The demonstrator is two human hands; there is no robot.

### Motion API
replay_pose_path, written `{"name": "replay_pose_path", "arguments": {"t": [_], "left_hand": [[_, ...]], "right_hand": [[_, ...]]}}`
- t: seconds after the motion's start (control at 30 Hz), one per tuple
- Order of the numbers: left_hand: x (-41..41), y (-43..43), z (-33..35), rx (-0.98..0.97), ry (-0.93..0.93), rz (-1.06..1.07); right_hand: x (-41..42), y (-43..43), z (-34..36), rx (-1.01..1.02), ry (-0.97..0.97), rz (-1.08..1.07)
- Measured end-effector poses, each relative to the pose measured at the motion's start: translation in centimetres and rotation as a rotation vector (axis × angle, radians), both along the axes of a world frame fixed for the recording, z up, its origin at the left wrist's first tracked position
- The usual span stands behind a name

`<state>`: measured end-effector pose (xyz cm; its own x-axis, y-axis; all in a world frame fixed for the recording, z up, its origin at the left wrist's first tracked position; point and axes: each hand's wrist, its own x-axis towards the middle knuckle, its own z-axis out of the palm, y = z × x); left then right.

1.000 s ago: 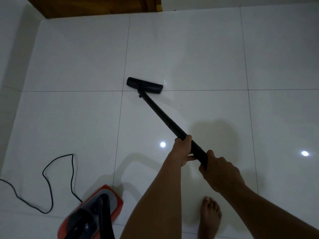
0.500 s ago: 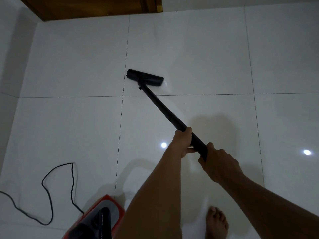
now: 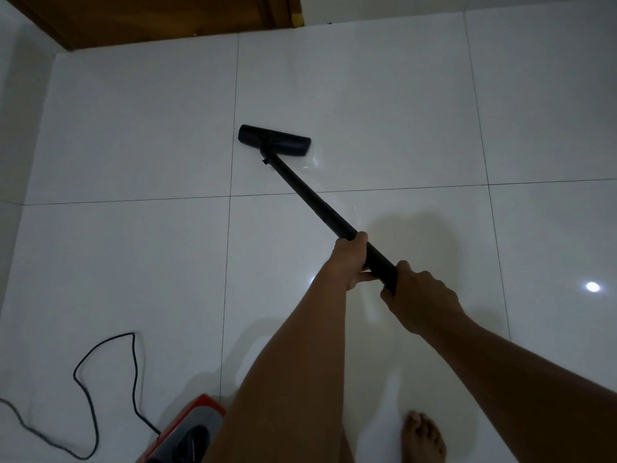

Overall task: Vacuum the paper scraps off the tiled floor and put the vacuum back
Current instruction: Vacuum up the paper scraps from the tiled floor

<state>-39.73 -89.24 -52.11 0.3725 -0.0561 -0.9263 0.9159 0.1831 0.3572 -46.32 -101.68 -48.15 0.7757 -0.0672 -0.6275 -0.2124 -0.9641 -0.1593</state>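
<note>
A long black plastic vacuum tube [image 3: 320, 208] runs diagonally from the centre right of the frame up towards the centre. At its far end a flat, wide black floor nozzle [image 3: 273, 140] lies on the glossy white tiled floor [image 3: 133, 262], just above the horizontal grout line and just right of a vertical one. A faint pale glint shows on the tile beside the nozzle's right end; whether it is a scrap cannot be told.

The left hand [image 3: 350, 259] grips the tube partway along, its fingers [image 3: 354, 240] curled over the top and the thumb pressed underneath. The right hand [image 3: 420, 295] holds the near end of the tube just below, its fingers wrapped round it with the knuckles facing up. The two hands are near each other but apart.

At the bottom left, the red and grey vacuum body [image 3: 190, 429] sits on the floor, partly cut off by the frame edge, with a thin black power cord [image 3: 100, 389] looping out to the left. A bare foot [image 3: 422, 436] stands at the bottom right of centre. A brown wooden door [image 3: 150, 18] fills the upper left, and a round light reflection [image 3: 592, 286] shines on the tile at the right.
</note>
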Motion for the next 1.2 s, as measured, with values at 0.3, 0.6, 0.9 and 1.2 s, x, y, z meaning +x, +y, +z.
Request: {"name": "replay_pose_path", "arguments": {"t": [0.3, 0.6, 0.9, 1.2], "left_hand": [[1.8, -1.2, 0.0, 0.021, -0.006, -0.007], [0.8, -5.4, 0.7, 0.014, -0.032, -0.083], [5.1, -8.0, 0.0, 0.026, -0.028, -0.142], [6.4, -8.1, 0.3, 0.049, -0.041, -0.180]], "right_hand": [[1.7, -1.2, 0.1, 0.025, 0.006, 0.003], [-0.2, -4.8, 1.3, 0.020, -0.013, -0.045], [3.1, -6.7, -1.0, 0.037, -0.040, -0.120], [4.6, -7.0, -2.2, 0.067, -0.028, -0.175]]}}
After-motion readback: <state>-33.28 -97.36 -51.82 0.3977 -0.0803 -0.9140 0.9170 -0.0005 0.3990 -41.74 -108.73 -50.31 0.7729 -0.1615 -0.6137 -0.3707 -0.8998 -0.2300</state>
